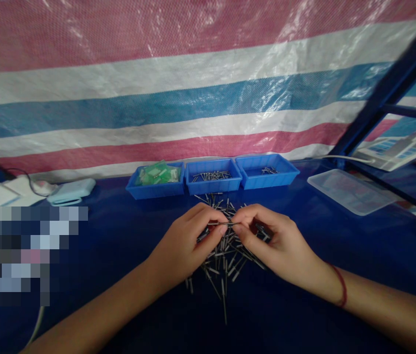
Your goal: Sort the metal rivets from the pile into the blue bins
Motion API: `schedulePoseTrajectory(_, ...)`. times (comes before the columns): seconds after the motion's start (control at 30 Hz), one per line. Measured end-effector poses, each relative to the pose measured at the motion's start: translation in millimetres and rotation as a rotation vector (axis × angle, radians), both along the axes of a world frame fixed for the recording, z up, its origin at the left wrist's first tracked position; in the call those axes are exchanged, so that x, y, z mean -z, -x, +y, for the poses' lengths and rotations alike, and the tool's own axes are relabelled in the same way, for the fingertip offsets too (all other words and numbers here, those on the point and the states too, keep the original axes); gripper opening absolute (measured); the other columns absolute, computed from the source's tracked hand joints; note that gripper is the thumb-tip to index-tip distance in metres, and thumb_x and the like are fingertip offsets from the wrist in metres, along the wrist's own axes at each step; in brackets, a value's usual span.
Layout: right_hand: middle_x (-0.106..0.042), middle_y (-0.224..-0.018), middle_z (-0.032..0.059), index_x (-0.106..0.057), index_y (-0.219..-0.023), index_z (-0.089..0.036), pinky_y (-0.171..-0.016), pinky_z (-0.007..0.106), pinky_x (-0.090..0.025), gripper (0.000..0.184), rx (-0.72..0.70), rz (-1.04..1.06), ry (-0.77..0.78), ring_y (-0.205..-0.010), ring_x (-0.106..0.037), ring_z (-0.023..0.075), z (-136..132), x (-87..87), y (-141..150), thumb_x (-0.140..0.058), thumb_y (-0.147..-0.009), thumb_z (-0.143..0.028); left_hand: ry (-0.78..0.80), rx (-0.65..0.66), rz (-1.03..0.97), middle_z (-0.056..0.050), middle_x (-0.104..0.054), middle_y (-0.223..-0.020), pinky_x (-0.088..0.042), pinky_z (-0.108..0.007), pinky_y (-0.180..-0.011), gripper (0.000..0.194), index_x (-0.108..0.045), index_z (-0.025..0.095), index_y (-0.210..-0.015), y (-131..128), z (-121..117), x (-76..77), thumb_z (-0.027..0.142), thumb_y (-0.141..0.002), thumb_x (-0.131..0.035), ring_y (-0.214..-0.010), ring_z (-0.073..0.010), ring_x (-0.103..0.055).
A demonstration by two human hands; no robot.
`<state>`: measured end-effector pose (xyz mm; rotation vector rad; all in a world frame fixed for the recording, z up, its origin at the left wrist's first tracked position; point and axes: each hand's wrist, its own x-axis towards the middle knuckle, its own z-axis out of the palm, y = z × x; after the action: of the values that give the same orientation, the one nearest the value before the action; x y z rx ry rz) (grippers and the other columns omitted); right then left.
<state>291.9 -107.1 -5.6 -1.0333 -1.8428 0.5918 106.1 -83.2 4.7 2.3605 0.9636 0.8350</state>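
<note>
Thumb and forefinger of my left hand (185, 241) pinch one end of a thin blind rivet (230, 223). The other end is pinched by the fingertips of my right hand (281, 241), so the rivet lies roughly level between both hands. Below and behind them, a loose pile of blind rivets (225, 265) spreads over the dark blue table (137, 314), partly hidden by my hands. Just beyond the pile stand a middle blue bin (213, 185) holding many rivets and a right blue bin (271, 181) with a small group of them.
A left blue bin (156, 191) contains green and clear plastic packets (158, 173). To the right lies a translucent plastic lid (351, 191). At the far left are a light blue case (71, 191) and white items (16, 189). A striped tarp (193, 108) hangs behind the table.
</note>
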Motion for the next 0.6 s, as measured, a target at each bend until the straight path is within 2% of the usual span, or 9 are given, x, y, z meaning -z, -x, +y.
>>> schedulePoseTrajectory(0.2,-0.058,-0.07,-0.0005,-0.054,-0.079,-0.02,-0.053,0.023,-0.043,0.006,-0.007,-0.003,0.044,-0.06,-0.052,0.0109,1.1,4.0,-0.2,-0.051,-0.084,-0.022,-0.041,-0.067,-0.063,0.0,-0.061,-0.089,-0.046,-0.023,-0.072,0.01,-0.056,0.02,-0.095,-0.6,-4.0,0.9,0.02,-0.086,-0.053,-0.078,-0.0113,-0.059)
schedulePoseTrajectory(0.37,-0.053,-0.066,-0.0021,-0.055,-0.082,-0.02,-0.053,0.023,-0.042,0.01,-0.057,0.01,0.073,-0.057,-0.049,0.01,1.2,6.5,2.6,-0.048,-0.087,-0.026,0.012,-0.1,-0.084,0.001,-0.063,-0.087,-0.046,-0.022,-0.07,0.009,-0.056,0.021,-0.094,-0.7,-3.7,0.8,0.023,-0.086,-0.054,-0.076,-0.0109,-0.059)
schedulePoseTrajectory(0.43,-0.052,-0.066,-0.002,-0.055,-0.08,-0.019,-0.053,0.023,-0.041,0.014,-0.056,0.006,0.079,-0.057,-0.047,0.01,4.3,5.4,1.6,-0.048,-0.088,-0.028,0.03,-0.107,-0.074,0.0,-0.063,-0.09,-0.046,-0.023,-0.07,0.015,-0.054,0.021,-0.1,-0.1,-2.5,0.9,0.025,-0.086,-0.053,-0.076,-0.0114,-0.059)
schedulePoseTrajectory(0.5,-0.051,-0.066,-0.0015,-0.055,-0.078,-0.019,-0.054,0.023,-0.041,0.017,-0.002,0.025,0.071,-0.058,-0.047,0.0102,12.0,3.0,-3.7,-0.047,-0.089,-0.03,0.045,-0.104,-0.064,0.0,-0.062,-0.089,-0.046,-0.024,-0.069,0.023,-0.05,0.021,-0.109,0.8,-0.8,1.1,0.025,-0.086,-0.052,-0.075,-0.0113,-0.058)
schedulePoseTrajectory(0.6,-0.049,-0.062,-0.0021,-0.055,-0.075,-0.018,-0.053,0.024,-0.04,0.022,0.211,0.077,-0.005,-0.055,-0.046,0.0106,34.1,-1.0,-23.0,-0.049,-0.087,-0.036,0.065,-0.114,-0.055,0.001,-0.06,-0.085,-0.046,-0.024,-0.067,0.026,-0.045,0.02,-0.113,2.5,2.5,1.2,0.025,-0.088,-0.049,-0.072,-0.0107,-0.056)
